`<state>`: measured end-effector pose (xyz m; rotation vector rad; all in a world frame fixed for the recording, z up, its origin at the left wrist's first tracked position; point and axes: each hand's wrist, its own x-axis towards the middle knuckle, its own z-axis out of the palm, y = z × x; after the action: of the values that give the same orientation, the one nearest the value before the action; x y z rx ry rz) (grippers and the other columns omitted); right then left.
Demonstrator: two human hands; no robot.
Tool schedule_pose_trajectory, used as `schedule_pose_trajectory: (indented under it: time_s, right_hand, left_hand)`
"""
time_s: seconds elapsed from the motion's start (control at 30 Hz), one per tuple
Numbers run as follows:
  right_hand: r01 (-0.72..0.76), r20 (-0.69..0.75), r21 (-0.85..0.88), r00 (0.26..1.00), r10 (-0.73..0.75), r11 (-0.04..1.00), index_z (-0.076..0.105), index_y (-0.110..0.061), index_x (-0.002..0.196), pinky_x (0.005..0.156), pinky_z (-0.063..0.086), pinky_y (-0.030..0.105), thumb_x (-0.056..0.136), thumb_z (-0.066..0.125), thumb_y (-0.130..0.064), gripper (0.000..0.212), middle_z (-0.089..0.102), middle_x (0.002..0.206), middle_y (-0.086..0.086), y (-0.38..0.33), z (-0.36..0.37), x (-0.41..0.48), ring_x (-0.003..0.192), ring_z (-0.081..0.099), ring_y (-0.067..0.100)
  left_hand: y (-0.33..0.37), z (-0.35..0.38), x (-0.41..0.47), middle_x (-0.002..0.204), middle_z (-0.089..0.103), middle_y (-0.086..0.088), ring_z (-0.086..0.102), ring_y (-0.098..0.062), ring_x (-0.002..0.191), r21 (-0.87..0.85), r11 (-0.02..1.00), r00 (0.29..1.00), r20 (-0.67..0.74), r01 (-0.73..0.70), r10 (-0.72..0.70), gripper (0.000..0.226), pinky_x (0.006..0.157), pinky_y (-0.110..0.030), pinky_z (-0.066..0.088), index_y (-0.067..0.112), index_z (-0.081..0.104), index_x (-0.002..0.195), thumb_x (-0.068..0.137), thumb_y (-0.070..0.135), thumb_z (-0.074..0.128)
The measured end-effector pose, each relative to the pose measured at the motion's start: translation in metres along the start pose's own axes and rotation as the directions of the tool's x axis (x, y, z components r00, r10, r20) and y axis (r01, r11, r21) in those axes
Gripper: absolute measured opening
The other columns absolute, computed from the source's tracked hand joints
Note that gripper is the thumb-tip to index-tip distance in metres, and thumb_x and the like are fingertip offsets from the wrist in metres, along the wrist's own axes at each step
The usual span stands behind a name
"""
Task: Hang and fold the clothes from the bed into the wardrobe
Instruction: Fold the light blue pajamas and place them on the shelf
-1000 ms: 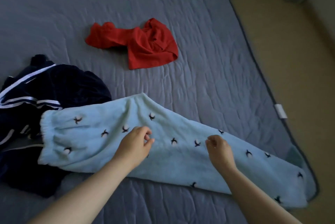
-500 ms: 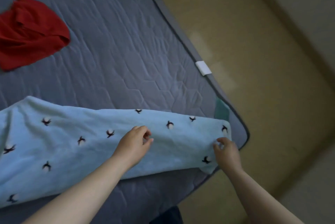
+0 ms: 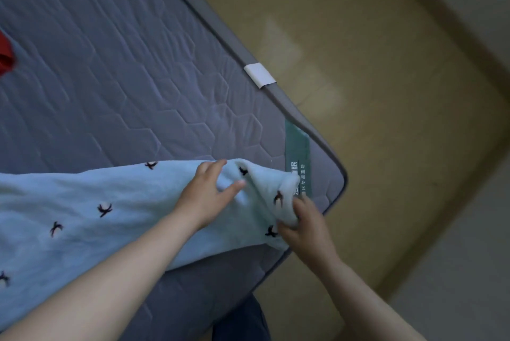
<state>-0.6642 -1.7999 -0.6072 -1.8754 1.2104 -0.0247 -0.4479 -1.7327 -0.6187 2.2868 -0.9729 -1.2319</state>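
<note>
Red garment (image 3: 5, 56): only a sliver shows at the left edge of the frame, lying on the bed.
Bed (image 3: 124, 64): grey quilted cover with a hexagon stitch pattern; it fills the upper left and centre, and its rounded corner sits right of centre.
Light blue fleece trousers (image 3: 96, 216): one long leg with small dark bird-like marks lies flat across the bed from the left edge towards the corner; the cuff end is raised and bunched, partly turned back over the leg.
Left forearm: bare, rising from the lower left of the frame and crossing over the fabric.
Left hand (image 3: 207, 197): palm down on the trouser leg just short of the cuff, fingers (image 3: 215, 165) fairly straight and spread, pressing the cloth flat and gripping nothing.
Dark blue cloth (image 3: 242, 321): at the bottom centre, below the bed edge; I cannot tell what it is.
White tag (image 3: 259, 75): sewn on the bed's edge, above and right of centre.
Green label (image 3: 299, 153): at the bed corner, with pale printed text, partly covered by the lifted cuff.
Right hand (image 3: 306, 227): at the bed corner, fingers curled round the cuff, gripping it and holding it lifted off the bed; the bare forearm runs to the lower right.
Floor (image 3: 372, 92): tan, filling the right of the frame.
</note>
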Motion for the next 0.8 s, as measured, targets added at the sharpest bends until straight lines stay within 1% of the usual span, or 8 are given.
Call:
schedule_pose_trajectory:
  time_s: [0.13, 0.27, 0.33, 0.4, 0.5, 0.6, 0.7, 0.8]
  right_hand:
    - [0.342, 0.248, -0.148, 0.921, -0.300, 0.928, 0.063, -0.017, 0.099, 0.073, 0.045, 0.029, 0.080, 0.050, -0.026, 0.024, 0.058, 0.105, 0.001, -0.004, 0.027, -0.037, 0.097, 0.051, 0.019]
    - [0.288, 0.305, -0.103, 0.920, -0.246, 0.952, 0.068, -0.027, 0.095, 0.077, 0.046, 0.026, 0.085, 0.056, -0.042, 0.022, 0.060, 0.103, -0.011, 0.003, 0.034, -0.050, 0.101, 0.050, 0.009]
    - [0.199, 0.227, -0.157, 0.961, -0.161, 0.967, 0.067, -0.030, 0.085, 0.066, 0.041, 0.023, 0.086, 0.049, -0.051, 0.028, 0.059, 0.086, -0.018, 0.002, 0.033, -0.050, 0.085, 0.050, 0.000]
    - [0.034, -0.022, -0.203, 0.999, -0.040, 0.979, 0.055, -0.025, 0.063, 0.057, 0.034, 0.026, 0.086, 0.043, -0.057, 0.042, 0.050, 0.064, -0.013, 0.003, 0.028, -0.041, 0.065, 0.046, 0.004]
    - [-0.199, -0.286, 0.062, 0.935, 0.209, 0.978, 0.060, -0.025, 0.090, 0.073, 0.044, 0.029, 0.085, 0.053, -0.056, 0.032, 0.056, 0.089, -0.010, 0.005, 0.018, -0.017, 0.085, 0.052, 0.008]
    - [-0.294, 0.051, 0.282, 0.955, 0.292, 0.913, 0.058, -0.027, 0.125, 0.085, 0.048, 0.026, 0.083, 0.070, -0.041, 0.046, 0.061, 0.111, -0.007, -0.007, 0.023, -0.001, 0.097, 0.058, 0.009]
    - [-0.108, 0.311, 0.096, 0.948, 0.074, 0.989, 0.071, -0.024, 0.108, 0.072, 0.046, 0.018, 0.083, 0.069, -0.024, 0.025, 0.069, 0.091, -0.006, -0.021, 0.037, -0.012, 0.077, 0.058, 0.002]
    - [0.005, 0.435, -0.091, 0.900, 0.035, 0.996, 0.071, -0.017, 0.078, 0.067, 0.051, 0.032, 0.081, 0.061, -0.023, 0.012, 0.068, 0.074, -0.001, -0.022, 0.042, -0.026, 0.066, 0.058, 0.007]
  left_hand:
    - [0.009, 0.007, 0.000, 0.108, 0.058, -0.002, 0.065, -0.019, 0.082, -0.360, 0.867, 0.938, 0.105, 0.346, -0.331, 0.091, 0.074, -0.038, 0.059, 0.014, 0.055, 0.112, 0.052, 0.081, 0.067]
    - [-0.017, 0.019, -0.013, 0.098, 0.065, -0.010, 0.066, -0.026, 0.081, -0.173, 0.903, 0.919, 0.042, 0.394, -0.393, 0.066, 0.073, -0.039, 0.058, 0.007, 0.047, 0.113, 0.060, 0.022, 0.084]
    - [-0.029, 0.021, -0.016, 0.077, 0.066, -0.009, 0.065, -0.026, 0.071, -0.206, 0.906, 0.927, 0.017, 0.369, -0.374, 0.049, 0.071, -0.039, 0.057, 0.005, 0.050, 0.106, 0.065, 0.008, 0.076]
    - [-0.036, 0.021, -0.018, 0.075, 0.065, -0.005, 0.064, -0.024, 0.075, -0.229, 0.922, 0.948, 0.013, 0.313, -0.319, 0.043, 0.075, -0.039, 0.054, 0.011, 0.051, 0.101, 0.069, 0.019, 0.080]
    - [-0.035, 0.018, -0.017, 0.091, 0.058, 0.003, 0.060, -0.015, 0.080, -0.152, 0.972, 0.967, -0.153, 0.180, -0.203, 0.044, 0.073, -0.031, 0.047, 0.020, 0.051, 0.099, 0.072, 0.048, 0.073]
    - [-0.022, 0.008, -0.010, 0.122, 0.046, 0.004, 0.059, -0.012, 0.085, -0.059, 0.997, 0.959, -0.283, -0.044, 0.026, 0.054, 0.081, -0.029, 0.046, 0.024, 0.053, 0.118, 0.075, 0.053, 0.068]
    - [-0.013, -0.006, 0.008, 0.147, 0.037, 0.002, 0.034, -0.018, 0.134, 0.069, 0.988, 0.981, -0.124, -0.140, 0.148, 0.070, 0.112, -0.033, 0.026, 0.027, 0.037, 0.144, 0.084, 0.058, 0.056]
    - [-0.019, -0.019, 0.017, 0.145, 0.045, 0.007, 0.024, -0.018, 0.141, 0.428, 0.902, 0.983, 0.182, -0.061, -0.020, 0.069, 0.115, -0.047, 0.007, 0.039, 0.031, 0.144, 0.085, 0.073, 0.033]
